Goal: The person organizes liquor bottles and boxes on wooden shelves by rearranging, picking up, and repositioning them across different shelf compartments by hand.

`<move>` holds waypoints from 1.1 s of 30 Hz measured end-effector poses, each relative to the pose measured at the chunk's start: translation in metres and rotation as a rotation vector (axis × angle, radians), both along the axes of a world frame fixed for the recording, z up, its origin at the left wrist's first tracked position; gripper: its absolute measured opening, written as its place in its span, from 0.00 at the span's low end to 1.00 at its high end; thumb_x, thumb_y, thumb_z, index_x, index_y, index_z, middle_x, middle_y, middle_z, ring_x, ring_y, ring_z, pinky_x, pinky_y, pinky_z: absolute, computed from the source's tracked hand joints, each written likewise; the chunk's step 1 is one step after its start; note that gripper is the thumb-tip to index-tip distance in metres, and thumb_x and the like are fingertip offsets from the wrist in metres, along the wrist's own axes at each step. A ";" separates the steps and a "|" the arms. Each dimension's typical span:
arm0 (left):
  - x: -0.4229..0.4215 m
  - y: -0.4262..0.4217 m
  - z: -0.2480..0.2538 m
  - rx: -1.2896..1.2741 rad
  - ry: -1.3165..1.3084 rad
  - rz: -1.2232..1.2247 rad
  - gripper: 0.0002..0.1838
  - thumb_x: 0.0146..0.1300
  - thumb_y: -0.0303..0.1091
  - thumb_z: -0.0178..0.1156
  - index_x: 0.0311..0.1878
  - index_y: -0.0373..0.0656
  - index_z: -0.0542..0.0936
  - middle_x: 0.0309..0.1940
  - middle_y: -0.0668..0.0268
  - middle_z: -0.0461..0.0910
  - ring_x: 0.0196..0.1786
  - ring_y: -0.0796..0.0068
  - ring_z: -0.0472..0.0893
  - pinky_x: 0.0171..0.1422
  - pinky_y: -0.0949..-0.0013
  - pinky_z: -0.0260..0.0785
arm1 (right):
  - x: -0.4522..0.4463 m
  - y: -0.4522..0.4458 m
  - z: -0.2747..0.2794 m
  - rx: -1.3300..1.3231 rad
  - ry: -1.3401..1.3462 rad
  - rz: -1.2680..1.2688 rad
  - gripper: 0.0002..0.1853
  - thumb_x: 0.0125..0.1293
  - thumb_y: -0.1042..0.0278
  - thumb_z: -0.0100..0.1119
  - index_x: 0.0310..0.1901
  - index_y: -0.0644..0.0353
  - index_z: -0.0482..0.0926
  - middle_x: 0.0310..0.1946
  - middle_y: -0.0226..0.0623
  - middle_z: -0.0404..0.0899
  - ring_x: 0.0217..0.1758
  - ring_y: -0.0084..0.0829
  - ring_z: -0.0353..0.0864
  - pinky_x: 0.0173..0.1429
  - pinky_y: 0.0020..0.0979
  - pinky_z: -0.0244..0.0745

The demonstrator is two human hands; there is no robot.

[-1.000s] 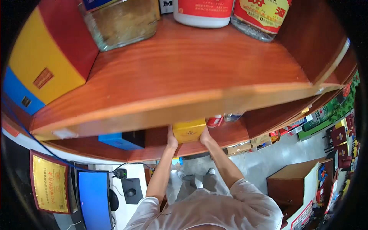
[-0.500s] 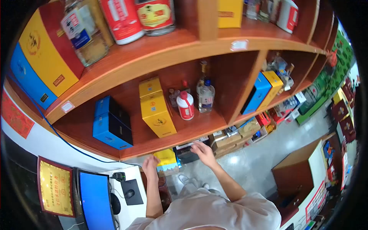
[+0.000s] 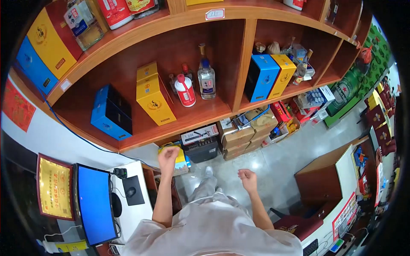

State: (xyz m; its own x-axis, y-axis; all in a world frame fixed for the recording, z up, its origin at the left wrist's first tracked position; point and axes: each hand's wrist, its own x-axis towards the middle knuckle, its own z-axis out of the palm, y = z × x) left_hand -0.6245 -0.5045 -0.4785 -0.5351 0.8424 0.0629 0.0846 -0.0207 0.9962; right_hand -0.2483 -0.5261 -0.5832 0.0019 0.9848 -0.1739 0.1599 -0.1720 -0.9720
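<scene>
My left hand hangs in the air just below the shelf edge, in front of a yellow and blue package on the floor. Its fingers are curled in, and I see nothing in them. Over the grey floor, my right hand is lower and farther right, with loosely bent fingers, the tips a little apart, holding nothing. On the shelf ahead are a blue box, a yellow box, a white bottle with a red cap and a clear bottle.
Cardboard boxes and a black case stand beneath the shelf. At left, a monitor and a mouse sit on a white desk. A brown counter is at right.
My view has shifted right, and more floor and boxes show. My right hand has dropped lower and away from the shelf; my left hand is now nearer the shelf edge.
</scene>
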 end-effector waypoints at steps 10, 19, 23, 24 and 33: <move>-0.074 0.100 0.006 0.166 0.529 0.492 0.04 0.68 0.27 0.64 0.42 0.37 0.84 0.45 0.58 0.82 0.52 0.58 0.81 0.61 0.60 0.74 | -0.039 0.023 0.018 0.123 -0.090 0.048 0.08 0.69 0.73 0.70 0.42 0.70 0.87 0.34 0.35 0.89 0.37 0.21 0.86 0.44 0.25 0.81; -0.107 0.133 -0.004 0.065 0.911 0.722 0.10 0.62 0.25 0.58 0.46 0.36 0.82 0.56 0.48 0.79 0.66 0.43 0.73 0.75 0.46 0.64 | -0.010 0.131 0.009 0.094 -0.040 0.057 0.04 0.67 0.78 0.69 0.40 0.68 0.88 0.32 0.34 0.89 0.36 0.20 0.86 0.44 0.26 0.81; -0.105 0.133 -0.006 0.043 0.856 0.766 0.11 0.57 0.24 0.59 0.44 0.35 0.81 0.55 0.47 0.78 0.65 0.41 0.73 0.78 0.45 0.61 | -0.068 0.201 0.057 0.280 -0.167 0.214 0.06 0.68 0.75 0.68 0.41 0.69 0.87 0.32 0.34 0.89 0.37 0.20 0.86 0.45 0.25 0.81; -0.107 0.131 -0.004 0.040 0.844 0.760 0.11 0.57 0.24 0.59 0.44 0.35 0.81 0.55 0.47 0.78 0.65 0.41 0.73 0.79 0.45 0.60 | -0.092 0.211 0.081 0.292 -0.052 0.237 0.07 0.69 0.73 0.68 0.40 0.69 0.86 0.32 0.34 0.89 0.38 0.19 0.87 0.46 0.25 0.81; -0.104 0.134 -0.003 -0.055 0.784 0.748 0.08 0.59 0.27 0.62 0.41 0.36 0.82 0.53 0.48 0.79 0.65 0.41 0.73 0.76 0.46 0.63 | -0.195 0.293 0.109 0.597 -0.082 0.215 0.17 0.70 0.64 0.70 0.27 0.67 0.81 0.17 0.25 0.69 0.23 0.16 0.63 0.28 0.28 0.62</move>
